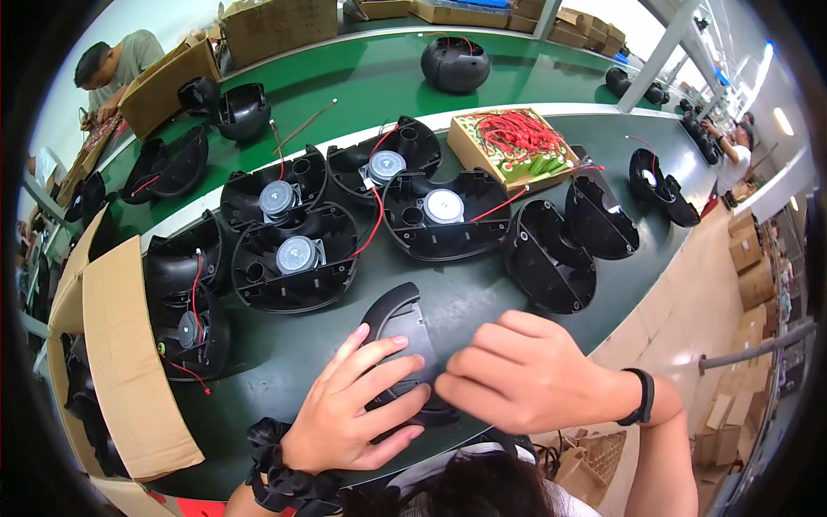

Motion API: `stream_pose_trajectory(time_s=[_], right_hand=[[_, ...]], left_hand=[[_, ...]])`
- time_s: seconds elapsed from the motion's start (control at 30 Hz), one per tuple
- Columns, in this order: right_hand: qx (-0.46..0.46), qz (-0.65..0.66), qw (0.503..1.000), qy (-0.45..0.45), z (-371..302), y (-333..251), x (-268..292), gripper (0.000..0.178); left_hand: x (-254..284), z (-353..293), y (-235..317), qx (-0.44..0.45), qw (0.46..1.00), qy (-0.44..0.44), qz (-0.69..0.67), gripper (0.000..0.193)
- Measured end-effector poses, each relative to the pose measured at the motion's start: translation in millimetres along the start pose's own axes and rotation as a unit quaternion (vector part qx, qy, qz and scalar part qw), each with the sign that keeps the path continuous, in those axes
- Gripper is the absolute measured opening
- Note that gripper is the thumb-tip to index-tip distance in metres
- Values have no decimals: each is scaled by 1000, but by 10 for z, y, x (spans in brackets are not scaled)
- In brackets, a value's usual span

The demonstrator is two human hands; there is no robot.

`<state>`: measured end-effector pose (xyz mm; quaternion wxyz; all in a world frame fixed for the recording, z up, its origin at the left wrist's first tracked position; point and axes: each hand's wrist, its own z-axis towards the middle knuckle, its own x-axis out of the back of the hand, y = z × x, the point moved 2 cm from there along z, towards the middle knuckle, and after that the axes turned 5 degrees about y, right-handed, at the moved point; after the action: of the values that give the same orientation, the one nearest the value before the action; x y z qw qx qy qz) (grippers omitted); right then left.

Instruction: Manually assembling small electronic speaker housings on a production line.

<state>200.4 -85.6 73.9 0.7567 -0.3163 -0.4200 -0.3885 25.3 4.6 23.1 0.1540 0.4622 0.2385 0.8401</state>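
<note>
A curved black plastic housing (398,303) lies on the green bench in front of me. My left hand (353,405) rests over its left side, fingers spread and stretched across it. At its right edge, my right hand (525,370) is closed with the fingers curled in. Anything in that grip is hidden. Behind the housing sit black shells with round silver speakers: one speaker (296,256) at left, another (444,207) in the middle. Two black shells without a visible speaker, a nearer one (551,267) and a farther one (603,220), stand to the right.
An open cardboard box (129,362) with black parts stands at left. A wooden-coloured box (465,142) of red cables is at the back. A round black housing (455,65) sits on the far green belt (362,69). One person works at far left, another at far right.
</note>
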Motion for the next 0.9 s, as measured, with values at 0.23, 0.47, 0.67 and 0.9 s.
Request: stream_pose_trajectory(time_s=[0.23,0.47,0.67,0.9], right_hand=[[60,81,994,29,344,-52,12,21],[-53,261,963,-37,324,87,129,28],[-220,222,943,115,297,925,637,19],[-272,-140,951,-44,-132,2016,568,12]], left_hand=[[-17,18,8,22,998,25,-46,24],[-96,77,102,82,983,70,-152,20],[-169,-57,-114,123,928,239,-257,18],[-142,-89,-126,195,860,366,-299,41]])
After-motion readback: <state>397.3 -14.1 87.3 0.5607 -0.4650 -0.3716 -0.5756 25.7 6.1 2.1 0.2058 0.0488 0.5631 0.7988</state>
